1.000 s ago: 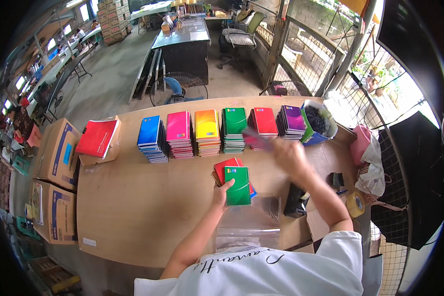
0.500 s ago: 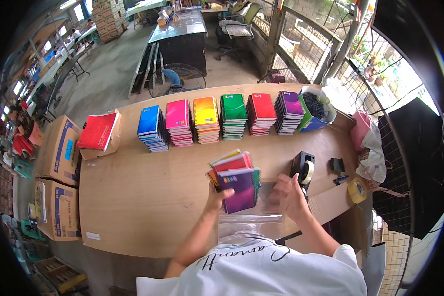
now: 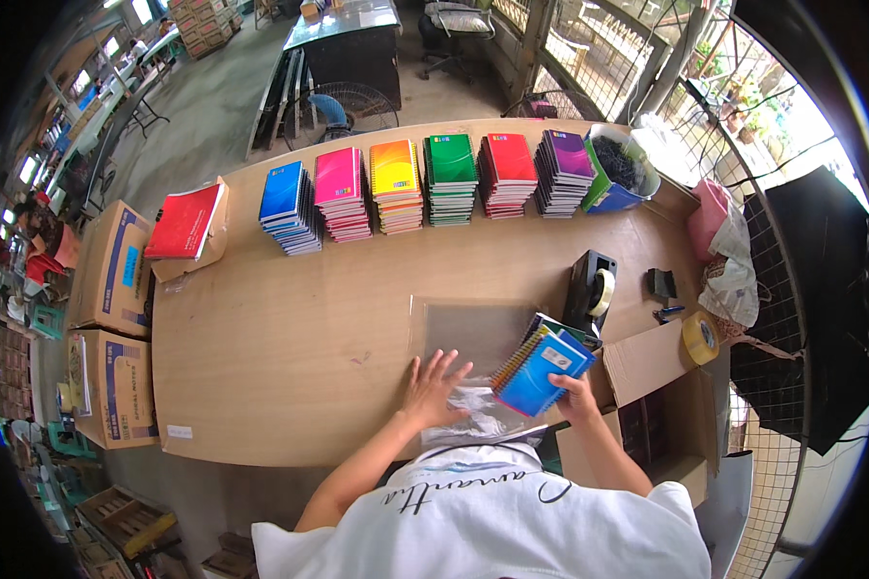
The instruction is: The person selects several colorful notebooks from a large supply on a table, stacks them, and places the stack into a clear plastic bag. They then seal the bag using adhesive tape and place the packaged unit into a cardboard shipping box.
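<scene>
My right hand (image 3: 577,394) grips a small stack of spiral notebooks (image 3: 543,362), blue cover on top, held tilted just above the table's near edge. My left hand (image 3: 431,389) lies flat with fingers spread on a clear plastic bag (image 3: 463,338) spread on the wooden table (image 3: 290,328). The notebooks sit at the bag's right side, over its corner.
Six stacks of coloured notebooks (image 3: 425,183) line the table's far side, beside a tub of dark bits (image 3: 620,166). A black tape dispenser (image 3: 589,289) and a brown tape roll (image 3: 700,338) stand to the right. An open cardboard box (image 3: 661,396) sits at the near right; cartons (image 3: 116,270) at the left.
The notebook stack passed from my left hand to my right and moved to the right. My left hand dropped flat onto the plastic bag. The top cover now shows blue.
</scene>
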A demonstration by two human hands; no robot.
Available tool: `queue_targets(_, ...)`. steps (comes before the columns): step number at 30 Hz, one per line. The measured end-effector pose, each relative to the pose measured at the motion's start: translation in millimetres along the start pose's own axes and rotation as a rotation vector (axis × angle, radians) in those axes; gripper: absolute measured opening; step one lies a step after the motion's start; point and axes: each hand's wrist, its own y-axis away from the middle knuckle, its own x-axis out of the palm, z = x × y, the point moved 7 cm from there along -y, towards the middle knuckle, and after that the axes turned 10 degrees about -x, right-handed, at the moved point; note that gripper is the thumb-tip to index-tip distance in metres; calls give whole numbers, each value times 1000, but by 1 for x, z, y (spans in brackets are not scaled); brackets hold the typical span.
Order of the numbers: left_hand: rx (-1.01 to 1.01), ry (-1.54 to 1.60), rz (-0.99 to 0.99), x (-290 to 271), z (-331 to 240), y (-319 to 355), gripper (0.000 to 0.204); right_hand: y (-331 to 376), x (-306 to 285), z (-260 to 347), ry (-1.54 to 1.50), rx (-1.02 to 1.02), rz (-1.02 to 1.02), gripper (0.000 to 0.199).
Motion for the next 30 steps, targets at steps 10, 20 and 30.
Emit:
queue_targets(10, 241, 717, -384, -64, 19, -36, 140, -48, 97, -1, 401, -384, 458, 87)
queue_targets(20, 149, 1352, -388, -15, 17, -63, 116, -62, 117, -43, 393, -571, 327, 131)
queue_targets(30, 255, 1574, -290, -2, 11, -57, 91, -46, 96, -54, 587, -712, 154, 90)
